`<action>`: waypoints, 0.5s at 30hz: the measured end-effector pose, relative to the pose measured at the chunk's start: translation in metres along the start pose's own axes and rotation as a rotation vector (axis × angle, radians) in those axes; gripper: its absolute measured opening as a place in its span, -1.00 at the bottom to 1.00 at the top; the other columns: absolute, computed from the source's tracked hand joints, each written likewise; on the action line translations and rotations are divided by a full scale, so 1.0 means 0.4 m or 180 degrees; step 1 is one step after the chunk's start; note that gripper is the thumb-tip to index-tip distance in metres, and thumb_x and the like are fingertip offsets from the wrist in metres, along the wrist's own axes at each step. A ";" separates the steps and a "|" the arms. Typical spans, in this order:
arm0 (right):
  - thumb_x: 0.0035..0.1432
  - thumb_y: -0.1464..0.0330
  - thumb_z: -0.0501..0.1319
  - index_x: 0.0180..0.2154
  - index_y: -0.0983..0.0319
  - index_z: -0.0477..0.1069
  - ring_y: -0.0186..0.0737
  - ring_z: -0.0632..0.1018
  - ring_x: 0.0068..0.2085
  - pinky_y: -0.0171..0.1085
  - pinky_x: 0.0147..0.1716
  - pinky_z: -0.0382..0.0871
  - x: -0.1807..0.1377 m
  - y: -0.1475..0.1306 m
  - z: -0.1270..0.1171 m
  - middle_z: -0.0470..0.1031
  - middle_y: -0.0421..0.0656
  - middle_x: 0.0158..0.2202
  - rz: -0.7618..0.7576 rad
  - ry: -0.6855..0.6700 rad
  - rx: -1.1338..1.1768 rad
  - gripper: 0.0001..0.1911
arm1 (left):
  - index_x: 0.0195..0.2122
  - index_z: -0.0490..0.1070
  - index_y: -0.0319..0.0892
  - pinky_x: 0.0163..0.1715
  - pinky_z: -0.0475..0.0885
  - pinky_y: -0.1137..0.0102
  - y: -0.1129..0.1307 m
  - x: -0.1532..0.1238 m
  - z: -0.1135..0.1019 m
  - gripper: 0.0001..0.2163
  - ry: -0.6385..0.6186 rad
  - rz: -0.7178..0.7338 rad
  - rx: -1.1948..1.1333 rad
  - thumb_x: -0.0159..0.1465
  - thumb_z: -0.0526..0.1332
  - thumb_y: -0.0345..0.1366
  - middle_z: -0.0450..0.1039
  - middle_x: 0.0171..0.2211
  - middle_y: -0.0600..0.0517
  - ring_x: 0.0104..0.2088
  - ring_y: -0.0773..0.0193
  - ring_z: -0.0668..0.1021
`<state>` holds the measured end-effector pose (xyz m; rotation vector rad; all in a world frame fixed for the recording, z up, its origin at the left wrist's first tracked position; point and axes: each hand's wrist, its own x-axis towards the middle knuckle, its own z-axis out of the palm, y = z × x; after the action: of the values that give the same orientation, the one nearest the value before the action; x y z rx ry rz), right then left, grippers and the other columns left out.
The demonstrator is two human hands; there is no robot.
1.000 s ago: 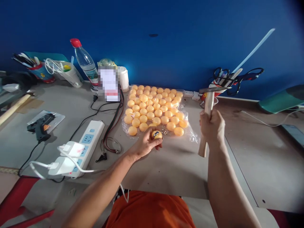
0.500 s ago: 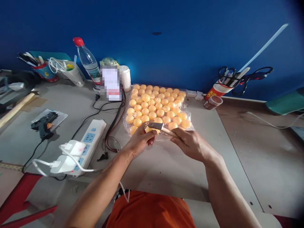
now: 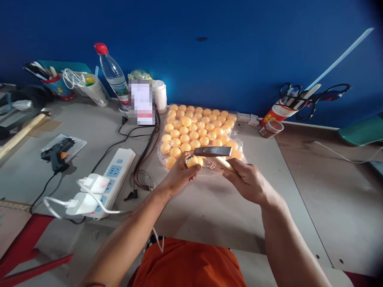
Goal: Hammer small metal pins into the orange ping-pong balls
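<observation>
My left hand (image 3: 179, 175) is closed around an orange ping-pong ball (image 3: 192, 162), which has a dark patterned band at its upper left side. In my right hand (image 3: 249, 181) is a hammer (image 3: 213, 151), gripped by its light wooden handle. The dark metal head lies sideways just above and to the right of the ball, apart from it as far as I can see. Behind both hands, a clear plastic pack of orange ping-pong balls (image 3: 195, 144) lies flat on the grey table (image 3: 221, 215). One loose ball (image 3: 186, 121) rests on top of the pack.
To the left are a white power strip (image 3: 115, 169) with plugs, a black glue gun (image 3: 58, 153) and cables. A water bottle (image 3: 115, 77), a phone (image 3: 141, 101) and a white container (image 3: 160, 97) stand behind. At right, a red cup (image 3: 277, 113) holds scissors and tools.
The hammer head has come up off the ball and shifted right, turning more level. The ball in my left hand shows more now. The whole view has shifted slightly.
</observation>
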<state>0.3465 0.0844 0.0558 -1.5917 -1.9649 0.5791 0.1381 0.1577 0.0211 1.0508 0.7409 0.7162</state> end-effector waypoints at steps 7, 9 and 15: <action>0.33 0.22 0.06 -0.44 0.18 0.18 -0.40 0.26 -0.55 -0.37 -0.58 0.16 0.005 -0.003 -0.009 0.26 -0.27 -0.54 0.0411 -0.0173 0.0204 -0.71 | -0.16 0.27 -0.14 -0.53 0.25 0.51 0.002 0.000 0.002 -0.65 0.0035 0.0102 0.0183 0.06 0.35 -0.29 0.28 -0.50 0.21 -0.55 0.47 0.33; 0.33 0.21 0.08 -0.40 0.19 0.24 -0.39 0.27 -0.55 -0.37 -0.58 0.16 0.001 -0.003 -0.015 0.27 -0.27 -0.55 0.0503 -0.0419 0.0149 -0.73 | -0.14 0.25 -0.13 -0.50 0.30 0.49 -0.003 0.002 0.000 -0.63 0.0073 0.0071 0.0209 0.05 0.33 -0.31 0.31 -0.50 0.21 -0.54 0.45 0.37; 0.32 0.22 0.07 -0.40 0.18 0.24 -0.38 0.28 -0.55 -0.36 -0.57 0.15 -0.011 -0.008 -0.022 0.28 -0.26 -0.54 0.0377 -0.0223 -0.0032 -0.74 | -0.10 0.24 -0.13 -0.52 0.32 0.49 -0.010 0.004 -0.003 -0.64 0.0117 0.0030 0.0376 0.09 0.28 -0.34 0.31 -0.51 0.21 -0.55 0.44 0.38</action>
<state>0.3504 0.0794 0.0641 -1.7245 -1.9360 0.6810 0.1386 0.1582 0.0168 1.1514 0.8184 0.7083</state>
